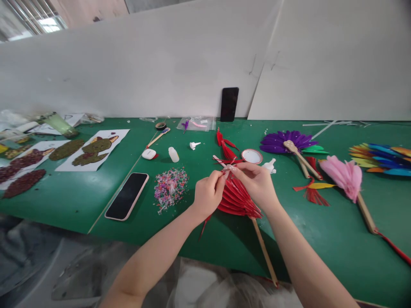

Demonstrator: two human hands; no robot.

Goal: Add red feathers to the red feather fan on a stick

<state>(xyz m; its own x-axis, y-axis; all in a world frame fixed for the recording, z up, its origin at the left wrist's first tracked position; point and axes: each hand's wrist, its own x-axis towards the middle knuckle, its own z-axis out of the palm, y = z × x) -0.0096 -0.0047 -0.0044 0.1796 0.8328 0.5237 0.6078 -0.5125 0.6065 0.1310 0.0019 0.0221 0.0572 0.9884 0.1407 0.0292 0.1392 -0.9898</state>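
Observation:
My left hand (208, 191) and my right hand (257, 182) meet with fingertips pinched together. Between them is a thin pale strip (219, 161), mostly covered by the fingers, so its kind is unclear. Right below the hands lies a red feather fan (236, 201), partly hidden by them. Its wooden handle (265, 252) points toward me past the table edge. Loose red feathers (226, 147) lie just beyond my fingertips. Close to my right hand are a round white lid with a red rim (252, 156) and a small white nozzle piece (269, 166).
Left of the hands are a heap of colourful chips (171, 188), a small white bottle (174, 154) and a phone (127, 196). Another phone (229, 104) leans on the back panel. Purple (285, 141), pink (342, 174) and multicoloured (382, 158) feather fans lie right. Seed pictures (94, 149) lie far left.

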